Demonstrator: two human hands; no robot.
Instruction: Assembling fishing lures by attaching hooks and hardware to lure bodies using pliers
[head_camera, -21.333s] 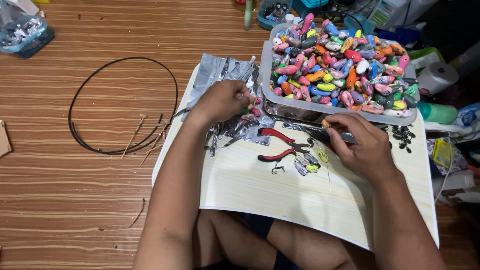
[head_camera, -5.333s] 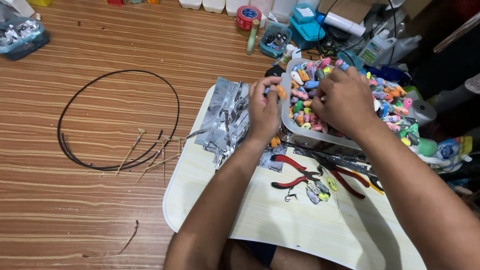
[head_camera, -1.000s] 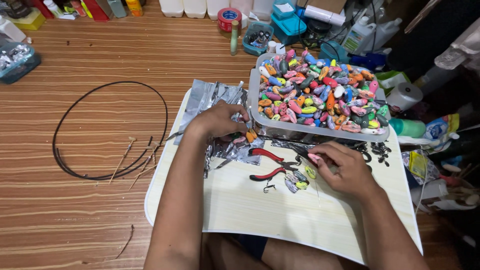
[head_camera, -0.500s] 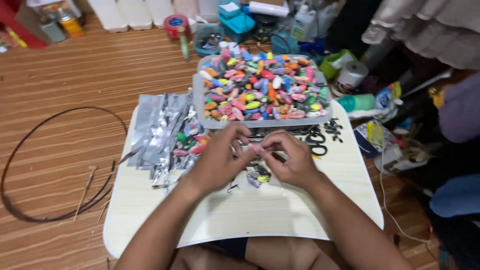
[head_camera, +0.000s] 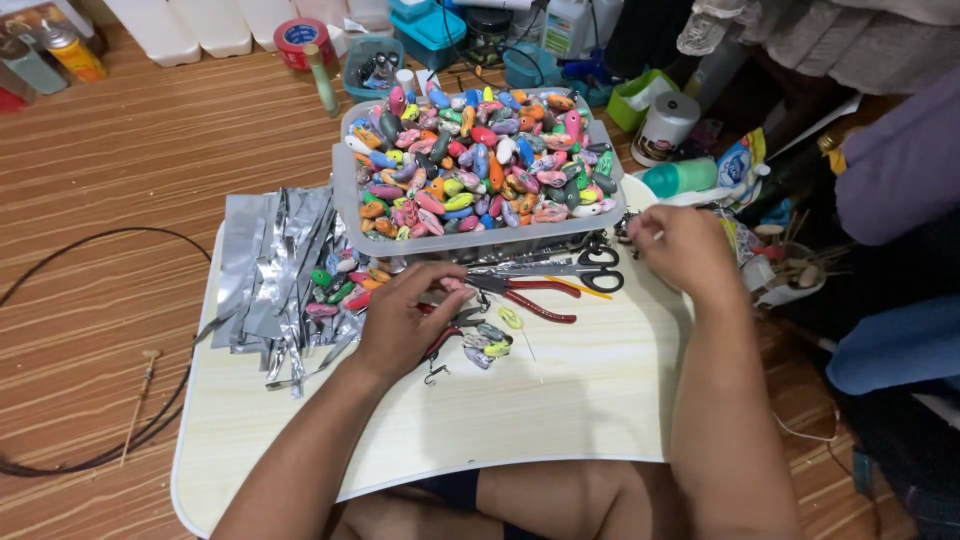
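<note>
Two hands worked apart: the left hand (head_camera: 400, 325) lay curled over red-handled pliers (head_camera: 520, 300) whose handles ran rightward, while the right hand (head_camera: 680, 245) pinched something small beside the tray (head_camera: 345, 200).

The left hand (head_camera: 400, 325) covers part of the red pliers (head_camera: 530, 300). Whatever the right hand (head_camera: 680, 245) pinches at the tabletop's (head_camera: 560, 400) right edge is too small to tell. The wire loop (head_camera: 90, 300) runs off the left edge.

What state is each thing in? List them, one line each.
Left hand: palm down on the board, over red-handled pliers.
Right hand: closed at the tray's right corner.
Grey tray: heaped full of coloured lures.
Scissors: closed, lying flat.
Foil strips: piled loose.
Black wire: coiled on floor.
</note>
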